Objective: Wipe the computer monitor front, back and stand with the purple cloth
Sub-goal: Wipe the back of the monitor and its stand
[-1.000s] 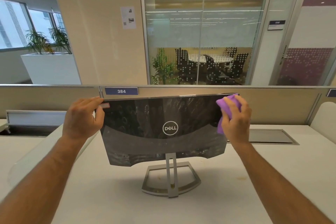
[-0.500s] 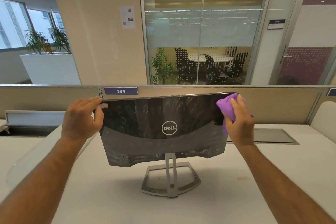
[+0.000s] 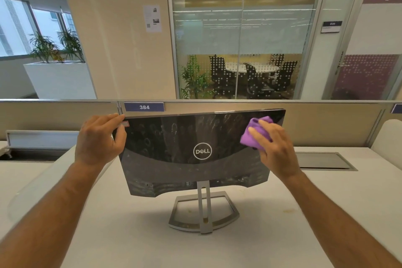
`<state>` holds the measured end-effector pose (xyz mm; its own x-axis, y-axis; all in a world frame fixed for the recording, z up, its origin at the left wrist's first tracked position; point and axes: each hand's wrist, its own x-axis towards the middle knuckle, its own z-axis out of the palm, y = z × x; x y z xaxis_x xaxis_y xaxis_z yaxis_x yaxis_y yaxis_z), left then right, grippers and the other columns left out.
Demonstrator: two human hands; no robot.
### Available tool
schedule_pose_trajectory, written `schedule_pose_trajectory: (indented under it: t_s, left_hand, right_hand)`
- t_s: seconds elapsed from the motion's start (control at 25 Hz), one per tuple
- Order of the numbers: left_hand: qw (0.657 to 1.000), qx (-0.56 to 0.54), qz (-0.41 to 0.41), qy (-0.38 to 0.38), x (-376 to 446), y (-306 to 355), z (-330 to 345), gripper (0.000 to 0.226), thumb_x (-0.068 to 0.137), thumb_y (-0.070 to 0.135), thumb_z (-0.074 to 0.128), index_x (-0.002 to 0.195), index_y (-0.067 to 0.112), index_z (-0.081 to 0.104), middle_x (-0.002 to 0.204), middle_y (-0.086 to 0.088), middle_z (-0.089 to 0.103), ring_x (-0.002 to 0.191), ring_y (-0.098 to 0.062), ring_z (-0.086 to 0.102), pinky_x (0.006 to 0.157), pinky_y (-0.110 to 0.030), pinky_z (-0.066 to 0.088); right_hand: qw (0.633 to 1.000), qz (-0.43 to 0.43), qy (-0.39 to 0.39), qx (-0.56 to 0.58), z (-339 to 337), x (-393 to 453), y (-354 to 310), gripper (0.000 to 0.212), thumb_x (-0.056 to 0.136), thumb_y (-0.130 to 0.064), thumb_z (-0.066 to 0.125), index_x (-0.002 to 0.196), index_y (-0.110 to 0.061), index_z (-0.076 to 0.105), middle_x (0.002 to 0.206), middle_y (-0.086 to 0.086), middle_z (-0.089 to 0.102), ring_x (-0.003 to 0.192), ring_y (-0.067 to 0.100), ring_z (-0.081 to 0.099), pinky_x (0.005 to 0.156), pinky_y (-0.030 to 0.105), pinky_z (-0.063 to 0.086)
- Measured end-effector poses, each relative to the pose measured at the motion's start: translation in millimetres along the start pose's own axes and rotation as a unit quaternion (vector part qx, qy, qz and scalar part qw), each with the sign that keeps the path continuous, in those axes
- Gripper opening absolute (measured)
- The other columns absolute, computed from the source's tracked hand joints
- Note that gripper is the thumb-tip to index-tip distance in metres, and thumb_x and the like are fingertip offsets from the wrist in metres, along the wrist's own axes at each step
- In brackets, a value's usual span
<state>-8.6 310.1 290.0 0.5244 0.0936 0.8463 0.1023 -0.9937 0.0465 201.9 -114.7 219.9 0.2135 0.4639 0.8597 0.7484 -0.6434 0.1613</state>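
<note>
Right hand [image 3: 275, 148], purple cloth [image 3: 255, 134] further left

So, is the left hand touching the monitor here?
Touching. The head view shows the left hand gripping the monitor's upper left corner, thumb on its back.

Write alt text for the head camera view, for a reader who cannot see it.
A person's right hand presses a bunched purple cloth against the upper right of a monitor's glossy black back, while the left hand grips its upper left corner. The monitor stands on a silver stand on a white desk, facing a partition.
</note>
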Motion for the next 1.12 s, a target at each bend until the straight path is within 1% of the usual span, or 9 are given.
schedule_pose_trajectory:
  t_s: [0.12, 0.32, 0.48, 0.64, 0.76, 0.8, 0.96, 1.08, 1.12]
  left_hand:
    - [1.000, -0.002, -0.007, -0.006, 2, 0, -1, 0.040, 0.090, 0.030, 0.049, 0.111, 0.004, 0.072, 0.111, -0.014, 0.072, 0.096, -0.036, 0.067, 0.081, -0.050, 0.056]
    - [1.000, 0.002, -0.014, -0.004, 2, 0, 0, 0.042, 0.091, 0.031, 0.047, 0.109, 0.004, 0.073, 0.110, -0.014, 0.072, 0.094, -0.036, 0.068, 0.082, -0.050, 0.056]
    - [1.000, 0.002, -0.014, -0.005, 1, 2, -2, 0.042, 0.091, 0.032, 0.047, 0.109, 0.005, 0.072, 0.110, -0.013, 0.072, 0.093, -0.035, 0.068, 0.082, -0.050, 0.056]
    - [1.000, 0.004, -0.015, -0.002, 2, 3, -2, 0.041, 0.091, 0.033, 0.047, 0.109, 0.006, 0.073, 0.109, -0.013, 0.073, 0.092, -0.035, 0.069, 0.081, -0.049, 0.055]
    - [1.000, 0.002, -0.020, 0.000, 1, 3, -2, 0.040, 0.091, 0.033, 0.049, 0.109, 0.006, 0.073, 0.109, -0.013, 0.073, 0.092, -0.034, 0.069, 0.081, -0.049, 0.056]
    - [1.000, 0.002, -0.021, 0.000, 1, 3, -2, 0.040, 0.090, 0.033, 0.049, 0.109, 0.007, 0.073, 0.110, -0.013, 0.073, 0.092, -0.034, 0.069, 0.081, -0.049, 0.056]
    - [1.000, 0.002, -0.022, 0.004, 0, 2, -1, 0.039, 0.090, 0.032, 0.050, 0.110, 0.007, 0.072, 0.110, -0.013, 0.072, 0.093, -0.035, 0.069, 0.083, -0.050, 0.056]
    - [1.000, 0.003, -0.024, 0.002, 0, 2, -2, 0.039, 0.090, 0.033, 0.050, 0.110, 0.008, 0.073, 0.109, -0.012, 0.073, 0.093, -0.034, 0.069, 0.083, -0.050, 0.056]
    - [1.000, 0.003, -0.023, 0.001, 0, 2, -2, 0.039, 0.090, 0.033, 0.050, 0.110, 0.008, 0.073, 0.109, -0.011, 0.073, 0.092, -0.034, 0.069, 0.083, -0.049, 0.056]
  right_hand:
    - [0.964, 0.243, 0.089, 0.062, 0, 7, -1, 0.070, 0.071, -0.002, 0.084, 0.136, -0.005, 0.056, 0.139, 0.022, 0.047, 0.123, 0.038, 0.045, 0.090, 0.050, 0.054]
    - [0.991, -0.111, -0.065, -0.033, 6, -6, -8, 0.080, 0.065, -0.013, 0.089, 0.136, -0.013, 0.054, 0.142, 0.020, 0.050, 0.128, 0.040, 0.047, 0.094, 0.052, 0.052]
    - [0.988, 0.145, 0.049, 0.003, 3, 7, -3, 0.078, 0.066, -0.005, 0.088, 0.136, -0.011, 0.055, 0.141, 0.021, 0.045, 0.128, 0.039, 0.043, 0.095, 0.052, 0.049]
    - [0.987, -0.130, -0.038, -0.083, 4, 2, -7, 0.080, 0.066, -0.015, 0.087, 0.137, -0.018, 0.051, 0.143, 0.016, 0.051, 0.129, 0.040, 0.047, 0.101, 0.057, 0.040]
    - [0.996, 0.079, 0.021, -0.047, -3, 19, 3, 0.078, 0.065, -0.009, 0.085, 0.136, -0.014, 0.051, 0.145, 0.014, 0.049, 0.130, 0.039, 0.044, 0.101, 0.054, 0.037]
    - [0.995, 0.089, 0.031, -0.043, -4, 24, 1, 0.076, 0.065, -0.009, 0.086, 0.134, -0.014, 0.052, 0.145, 0.015, 0.048, 0.131, 0.039, 0.044, 0.099, 0.054, 0.039]
    - [0.980, -0.179, -0.056, -0.069, -4, 25, -2, 0.072, 0.070, -0.018, 0.087, 0.134, -0.015, 0.055, 0.146, 0.019, 0.044, 0.132, 0.040, 0.044, 0.097, 0.054, 0.049]
    - [0.999, 0.038, 0.020, -0.031, -7, 36, 3, 0.079, 0.069, -0.018, 0.088, 0.138, -0.017, 0.049, 0.145, 0.020, 0.044, 0.130, 0.039, 0.044, 0.097, 0.053, 0.045]
    - [0.998, 0.035, 0.025, -0.038, -4, 35, 0, 0.079, 0.070, -0.019, 0.087, 0.139, -0.019, 0.048, 0.145, 0.020, 0.044, 0.130, 0.040, 0.044, 0.096, 0.053, 0.044]
